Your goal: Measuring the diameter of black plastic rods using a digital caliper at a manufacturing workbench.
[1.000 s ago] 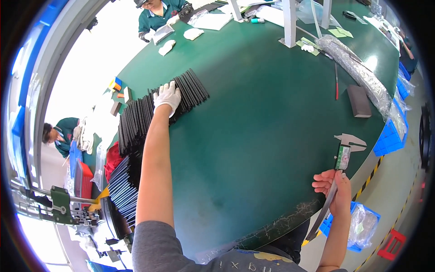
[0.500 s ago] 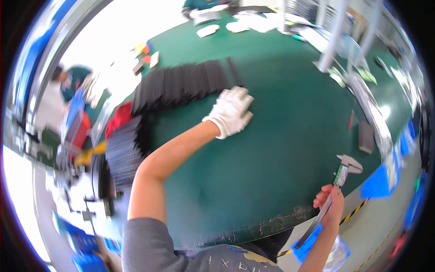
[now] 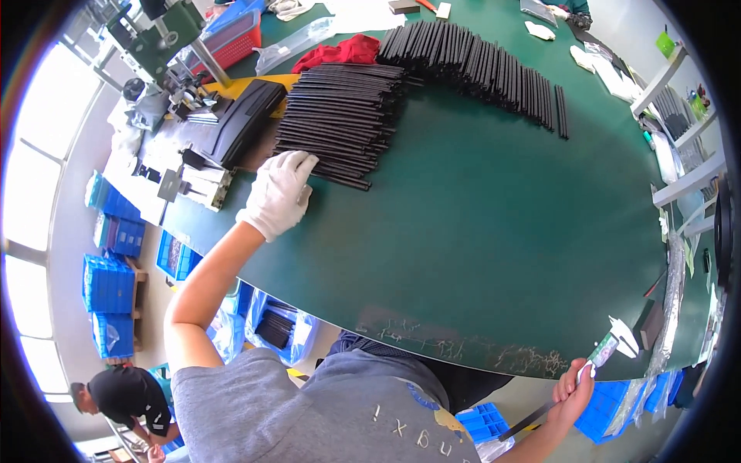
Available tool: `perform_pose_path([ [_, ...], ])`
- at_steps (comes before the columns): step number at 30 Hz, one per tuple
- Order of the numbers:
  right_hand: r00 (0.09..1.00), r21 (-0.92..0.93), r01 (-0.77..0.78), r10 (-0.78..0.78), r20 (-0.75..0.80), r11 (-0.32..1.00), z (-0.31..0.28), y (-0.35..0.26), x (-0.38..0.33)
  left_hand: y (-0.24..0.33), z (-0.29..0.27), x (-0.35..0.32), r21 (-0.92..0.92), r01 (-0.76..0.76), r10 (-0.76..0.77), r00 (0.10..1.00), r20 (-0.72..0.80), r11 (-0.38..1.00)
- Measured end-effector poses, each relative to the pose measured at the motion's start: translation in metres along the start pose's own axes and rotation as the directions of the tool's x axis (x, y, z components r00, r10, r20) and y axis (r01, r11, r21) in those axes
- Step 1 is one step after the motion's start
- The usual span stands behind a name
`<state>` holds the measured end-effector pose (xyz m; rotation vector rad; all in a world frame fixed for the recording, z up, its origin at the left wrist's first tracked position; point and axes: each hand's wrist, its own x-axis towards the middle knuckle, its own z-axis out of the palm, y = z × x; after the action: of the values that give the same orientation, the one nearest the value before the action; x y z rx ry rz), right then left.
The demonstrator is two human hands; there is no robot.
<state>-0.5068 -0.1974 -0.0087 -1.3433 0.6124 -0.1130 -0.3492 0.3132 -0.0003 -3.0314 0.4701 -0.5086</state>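
Observation:
My left hand [image 3: 279,194], in a white glove, is at the near left end of a row of thin black rods [image 3: 340,116]. Its curled fingers close on the end of the nearest black rod [image 3: 343,179]; the fingertips partly hide the grip. A second row of black rods [image 3: 471,65] curves away to the far right, with a couple of rods [image 3: 561,112] lying slightly apart at its end. My bare right hand [image 3: 573,393] is wrapped round a digital caliper [image 3: 610,349] at the table's near right edge. The caliper's jaws point away from me, and its beam runs back under my hand.
Left of the rods are a black device [image 3: 251,119] and a metal stand [image 3: 181,46]. A red cloth [image 3: 340,52] lies behind them. A dark block [image 3: 651,322] rests near the caliper. Blue crates [image 3: 112,282] stand on the floor, and a person [image 3: 127,397] is at lower left.
My view has swung left. My left hand has moved from the end of the far rod row to the near left row. My right hand still holds the caliper.

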Motion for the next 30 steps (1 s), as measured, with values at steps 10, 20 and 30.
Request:
perform_pose_path([
  [10,0.999,0.006,-0.008,0.007,0.043,1.000,0.019,0.010,-0.003,-0.023,0.019,0.026,-0.046,-0.202,0.207,0.952,0.226,0.978],
  [20,0.999,0.008,-0.031,0.031,0.029,0.999,0.029,0.014,-0.001,-0.013,0.005,0.046,-0.096,-0.087,0.117,0.920,0.374,0.992],
  [30,0.998,0.028,-0.039,0.038,0.043,0.999,0.024,0.020,0.002,-0.016,0.007,0.034,-0.221,-0.214,0.296,0.833,0.467,0.951],
])
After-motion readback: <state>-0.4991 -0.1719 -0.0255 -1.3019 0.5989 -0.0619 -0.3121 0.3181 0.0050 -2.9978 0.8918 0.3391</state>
